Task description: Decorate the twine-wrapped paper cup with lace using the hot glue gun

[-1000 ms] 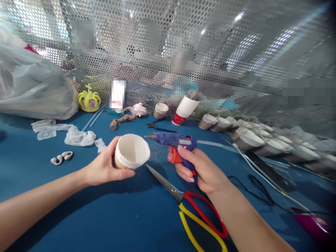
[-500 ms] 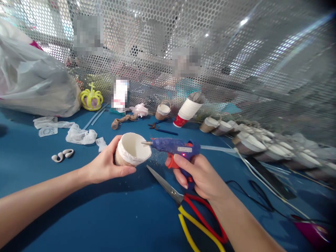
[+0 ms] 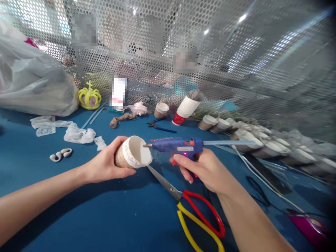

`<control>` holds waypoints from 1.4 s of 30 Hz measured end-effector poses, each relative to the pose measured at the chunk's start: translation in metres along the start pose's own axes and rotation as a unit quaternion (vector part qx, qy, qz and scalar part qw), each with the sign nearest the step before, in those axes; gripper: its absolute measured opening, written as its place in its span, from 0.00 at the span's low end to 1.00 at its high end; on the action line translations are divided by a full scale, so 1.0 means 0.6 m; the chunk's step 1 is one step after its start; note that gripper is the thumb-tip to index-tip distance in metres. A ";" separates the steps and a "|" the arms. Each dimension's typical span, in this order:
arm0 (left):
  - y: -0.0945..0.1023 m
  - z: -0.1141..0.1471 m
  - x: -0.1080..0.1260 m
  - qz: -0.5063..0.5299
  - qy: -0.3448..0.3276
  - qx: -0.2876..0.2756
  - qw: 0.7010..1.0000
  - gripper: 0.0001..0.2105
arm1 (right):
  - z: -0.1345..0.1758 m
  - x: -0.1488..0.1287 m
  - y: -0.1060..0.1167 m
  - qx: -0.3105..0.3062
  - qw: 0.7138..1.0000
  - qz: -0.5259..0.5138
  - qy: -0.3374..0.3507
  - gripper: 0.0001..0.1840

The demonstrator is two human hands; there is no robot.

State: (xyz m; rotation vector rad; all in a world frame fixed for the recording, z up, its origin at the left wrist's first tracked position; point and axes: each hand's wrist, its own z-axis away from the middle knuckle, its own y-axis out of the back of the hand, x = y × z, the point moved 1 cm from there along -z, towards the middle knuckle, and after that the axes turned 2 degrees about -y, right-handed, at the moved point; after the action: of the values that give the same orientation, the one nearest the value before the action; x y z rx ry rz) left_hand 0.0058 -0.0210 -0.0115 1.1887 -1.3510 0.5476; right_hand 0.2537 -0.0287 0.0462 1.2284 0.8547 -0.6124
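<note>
- Head view: the left hand [image 3: 111, 162] grasps a cup [image 3: 128, 154], its mouth tipped toward the right hand [image 3: 206, 169].
- The right hand grips a glue gun [image 3: 170, 146], nozzle at the cup's rim; contact cannot be told.
- Scissors [image 3: 172, 190] lie below the gun, point near the cup.
- Bare blue table [image 3: 118, 217] spreads between left forearm and scissors.
- Beyond the gun, pliers [image 3: 165, 130] lie before a mesh screen [image 3: 149, 49].

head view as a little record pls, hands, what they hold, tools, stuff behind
left hand: holds a cup, mouth tilted rightward
right hand: holds a blue glue gun, red light lit
nozzle: at the cup's mouth, contact unclear
nearby tool: scissors, red and yellow handles
behind: pliers, twine, paper-cup stack
far right: more cups
</note>
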 end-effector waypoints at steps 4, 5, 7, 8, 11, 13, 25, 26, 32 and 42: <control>-0.002 -0.001 -0.002 -0.013 -0.003 0.005 1.000 0.29 | 0.001 -0.002 0.001 -0.025 0.999 0.006 -0.024 0.18; -0.003 -0.001 -0.002 -0.017 -0.003 0.005 1.000 0.29 | 0.002 -0.004 0.000 -0.024 0.999 0.011 -0.024 0.18; -0.004 -0.001 -0.002 -0.025 -0.002 0.006 1.000 0.28 | 0.004 -0.009 -0.001 -0.003 1.000 0.018 -0.016 0.18; -0.005 -0.001 -0.002 -0.029 -0.004 0.007 1.000 0.28 | 0.004 -0.011 -0.002 0.007 1.000 0.022 -0.012 0.18; -0.005 -0.001 -0.003 -0.043 -0.010 0.007 0.999 0.28 | 0.005 -0.014 -0.004 0.001 0.999 0.043 -0.025 0.19; -0.003 -0.002 -0.005 -0.054 -0.006 0.018 0.998 0.29 | 0.006 -0.012 -0.004 -0.023 0.998 0.039 -0.036 0.19; -0.004 -0.004 -0.029 0.017 -0.034 0.088 0.995 0.38 | -0.012 0.011 -0.031 -0.049 0.957 -0.275 -0.076 0.20; -0.005 -0.004 -0.029 0.029 -0.034 0.089 0.995 0.39 | -0.013 0.012 -0.036 -0.056 0.952 -0.289 -0.084 0.20; -0.005 -0.004 -0.031 0.031 -0.033 0.097 0.994 0.39 | -0.011 0.013 -0.049 -0.048 0.952 -0.292 -0.084 0.20; -0.001 -0.005 -0.029 -0.066 -0.015 0.105 0.992 0.35 | -0.002 0.004 -0.029 -0.038 0.997 -0.068 -0.010 0.19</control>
State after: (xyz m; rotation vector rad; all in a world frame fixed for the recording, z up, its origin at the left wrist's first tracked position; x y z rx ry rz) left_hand 0.0036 -0.0132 -0.0271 1.4512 -1.2521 0.5894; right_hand 0.2409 -0.0319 0.0346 1.1004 0.9415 -0.6937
